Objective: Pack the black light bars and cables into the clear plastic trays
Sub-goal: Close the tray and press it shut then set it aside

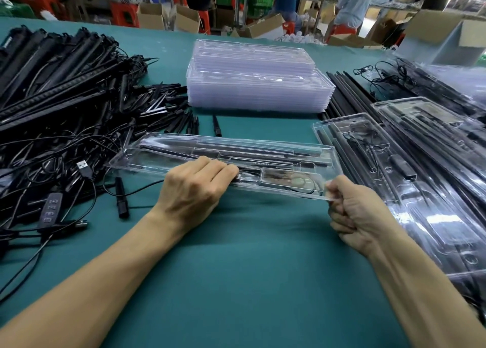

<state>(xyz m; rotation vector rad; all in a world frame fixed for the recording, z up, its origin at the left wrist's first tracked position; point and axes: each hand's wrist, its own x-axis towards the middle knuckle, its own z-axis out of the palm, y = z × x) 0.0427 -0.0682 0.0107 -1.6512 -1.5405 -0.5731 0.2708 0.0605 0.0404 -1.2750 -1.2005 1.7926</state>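
Table cover point(236, 282) plain teal. Trays point(252, 84) clear, faint lilac where stacked. Light bars point(52, 66) and cables point(52, 158) black. USB plug point(83, 166) silver-tipped. Background stools point(123, 13) red-orange, crates point(260, 3) green, cartons point(151, 16) brown.

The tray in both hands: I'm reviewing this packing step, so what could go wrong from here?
The tray looks tilted, held only along its near edge by the left hand and right hand, so the bars inside may slip out. A loose cable beside it could snag.
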